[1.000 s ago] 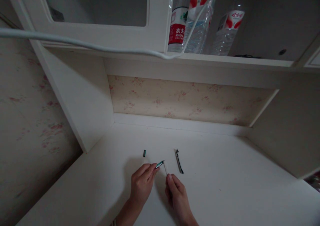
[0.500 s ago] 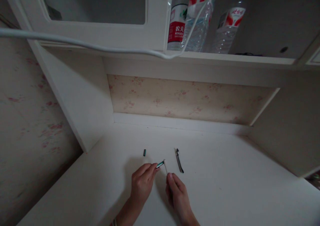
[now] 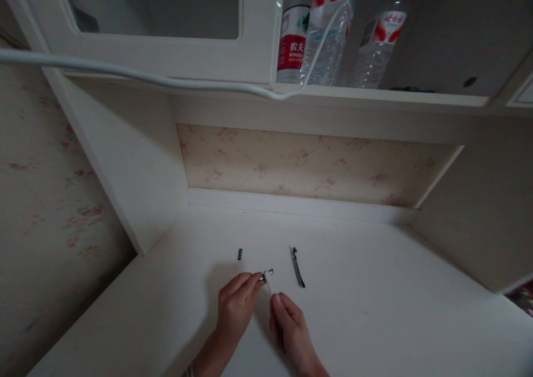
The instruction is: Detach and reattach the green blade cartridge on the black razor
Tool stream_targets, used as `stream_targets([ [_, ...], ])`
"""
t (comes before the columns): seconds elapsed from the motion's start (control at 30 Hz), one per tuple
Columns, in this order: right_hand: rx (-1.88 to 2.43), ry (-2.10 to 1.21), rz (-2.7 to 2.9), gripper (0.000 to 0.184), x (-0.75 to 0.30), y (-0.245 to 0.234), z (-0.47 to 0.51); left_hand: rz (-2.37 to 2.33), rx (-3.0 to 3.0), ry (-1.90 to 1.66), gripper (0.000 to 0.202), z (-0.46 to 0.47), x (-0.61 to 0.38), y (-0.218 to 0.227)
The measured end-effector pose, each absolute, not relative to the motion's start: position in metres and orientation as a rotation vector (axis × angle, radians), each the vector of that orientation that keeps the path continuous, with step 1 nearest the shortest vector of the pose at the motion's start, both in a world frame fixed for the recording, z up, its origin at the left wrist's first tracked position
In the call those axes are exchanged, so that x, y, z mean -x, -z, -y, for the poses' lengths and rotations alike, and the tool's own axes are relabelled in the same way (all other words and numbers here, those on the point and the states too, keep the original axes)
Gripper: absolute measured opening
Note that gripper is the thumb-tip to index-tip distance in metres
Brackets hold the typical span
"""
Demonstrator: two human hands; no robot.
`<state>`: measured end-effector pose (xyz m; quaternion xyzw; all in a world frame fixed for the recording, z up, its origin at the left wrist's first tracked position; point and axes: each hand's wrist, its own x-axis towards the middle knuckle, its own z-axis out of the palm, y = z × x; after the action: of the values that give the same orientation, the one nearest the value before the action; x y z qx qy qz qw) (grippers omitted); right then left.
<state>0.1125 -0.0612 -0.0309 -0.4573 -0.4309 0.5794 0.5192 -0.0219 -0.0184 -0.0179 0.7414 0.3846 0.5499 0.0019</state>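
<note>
My left hand (image 3: 236,309) is closed in a pinch on a short green pen barrel (image 3: 267,274), whose tip points right and away from me. My right hand (image 3: 288,328) is closed on a thin white refill (image 3: 268,283) that slants up to meet the barrel's end. Both hands hover low over the white desk (image 3: 375,310). A small green cap piece (image 3: 240,254) lies on the desk just beyond my left hand. A black pen clip part (image 3: 297,267) lies to the right of the barrel.
A white shelf unit (image 3: 137,177) walls the desk on the left and a floral back panel (image 3: 308,166) stands behind. Overhead, a shelf holds several water bottles (image 3: 291,38), and a white cable (image 3: 125,71) runs across the cabinet front.
My right hand has shifted slightly left, bringing the white refill up against the green barrel's end. The left hand holds nearly still.
</note>
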Motion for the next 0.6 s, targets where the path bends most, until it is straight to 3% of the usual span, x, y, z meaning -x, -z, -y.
stream_targets([
  [0.6,1.123,-1.358,1.016,0.05,-0.1126,0.0321,0.0606,-1.199,-2.253,-1.713,0.016,0.0183,0.0209,0.0164],
])
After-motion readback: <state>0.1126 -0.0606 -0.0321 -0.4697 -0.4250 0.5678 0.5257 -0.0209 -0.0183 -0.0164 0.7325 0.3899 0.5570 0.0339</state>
